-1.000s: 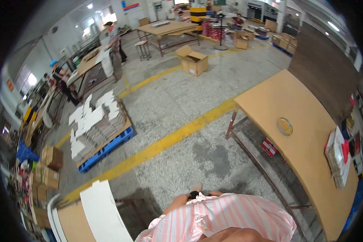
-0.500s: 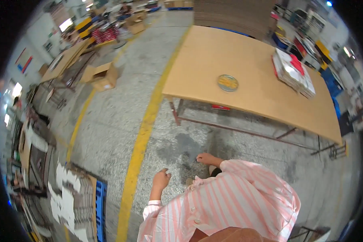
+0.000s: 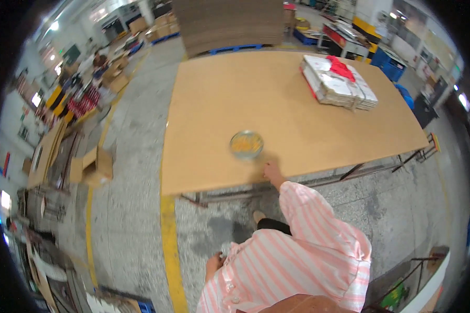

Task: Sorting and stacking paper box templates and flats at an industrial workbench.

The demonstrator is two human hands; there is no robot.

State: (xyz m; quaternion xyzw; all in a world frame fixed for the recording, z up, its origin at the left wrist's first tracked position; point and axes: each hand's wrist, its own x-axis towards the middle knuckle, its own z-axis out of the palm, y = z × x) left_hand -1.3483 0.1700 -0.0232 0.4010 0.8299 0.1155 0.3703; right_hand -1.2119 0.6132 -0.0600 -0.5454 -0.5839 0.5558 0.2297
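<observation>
My right hand (image 3: 271,172) reaches over the near edge of a large tan table (image 3: 214,104). Close beyond its fingertips lies a round, shallow dish (image 3: 247,157) holding small yellow-orange pieces, too blurred to name. A gap remains between hand and dish. The right fingers look loosely bent and apart, somewhat smeared, with nothing seen in them. Down by my body, over the floor, my left hand (image 3: 214,263) hangs with loosely curled fingers, partly hidden, and no held object shows.
A tied stack of white flat sheets (image 3: 337,86) with a red cloth (image 3: 341,69) lies on the table's right. Behind stands a tall brown cardboard stack (image 3: 227,23). An open carton (image 3: 96,167) sits on the floor at left, near yellow floor lines (image 3: 171,245).
I have come nearer to the table. My right hand has moved forward from above the floor to the table edge beside the dish. My left hand has dropped back closer to my body.
</observation>
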